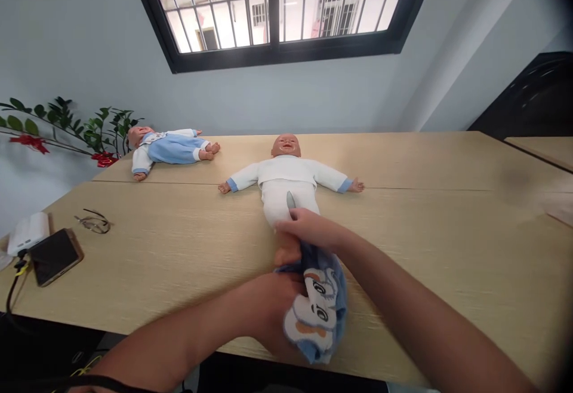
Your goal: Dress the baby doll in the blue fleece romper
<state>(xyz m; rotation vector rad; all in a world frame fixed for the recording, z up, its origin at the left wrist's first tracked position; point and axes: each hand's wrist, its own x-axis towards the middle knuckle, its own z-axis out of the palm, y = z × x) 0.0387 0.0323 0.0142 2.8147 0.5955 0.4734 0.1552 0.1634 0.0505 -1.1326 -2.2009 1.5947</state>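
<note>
A baby doll lies on its back on the table, arms spread, in a white long-sleeved top with blue cuffs and white leggings. My right hand closes around its lower legs, just below a grey patch on the leggings. Blue pants with a cartoon animal face are bunched at the doll's feet. Behind the cloth is my left hand, its fingers mostly hidden in the fabric as it grips the pants. One bare doll foot shows between my hands.
A second doll in blue and white lies at the table's back left, beside a leafy plant with red bows. Eyeglasses, a phone and a white charger with a cable rest on the left. A barred window is above.
</note>
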